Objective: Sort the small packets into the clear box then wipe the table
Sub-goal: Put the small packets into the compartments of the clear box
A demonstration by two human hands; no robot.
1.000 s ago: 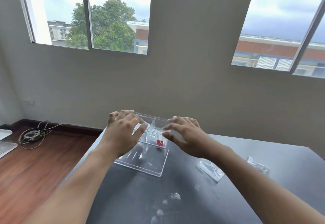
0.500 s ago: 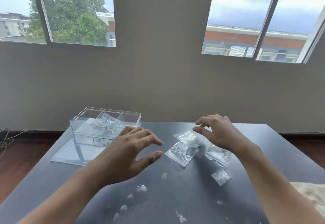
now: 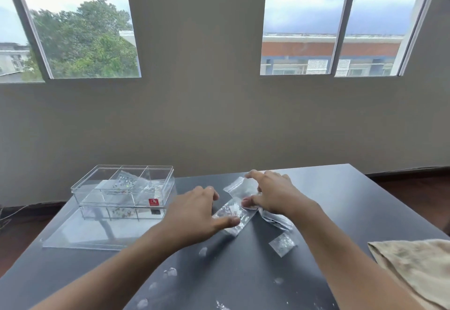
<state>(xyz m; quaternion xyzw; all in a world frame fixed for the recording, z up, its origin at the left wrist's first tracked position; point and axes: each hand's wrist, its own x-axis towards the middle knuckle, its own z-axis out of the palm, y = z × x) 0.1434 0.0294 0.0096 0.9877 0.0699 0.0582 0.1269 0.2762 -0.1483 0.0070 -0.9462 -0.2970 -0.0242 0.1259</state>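
Observation:
A clear box [image 3: 81, 189] with compartments stands at the table's back left; one small packet [image 3: 125, 181] lies inside it. Several clear packets lie loose right of it. My left hand [image 3: 194, 214] hovers low with fingers spread, its thumb touching a long packet [image 3: 232, 212]. Over another packet [image 3: 238, 185] my right hand [image 3: 275, 195] is spread, index finger at its far edge and thumb at its near edge. A further packet [image 3: 277, 222] is partly hidden under my right wrist. A small packet [image 3: 282, 245] lies apart, nearer to me.
The box's clear lid [image 3: 80, 235] lies flat in front of the box. A beige cloth [image 3: 414, 270] rests at the table's near right corner. White smears [image 3: 170, 272] dot the dark table [image 3: 345, 200]. A wall with windows is behind.
Both hands left the clear box and moved right to the loose packets. They have dropped lower, and my left thumb and right fingers now touch packets. My view turned right.

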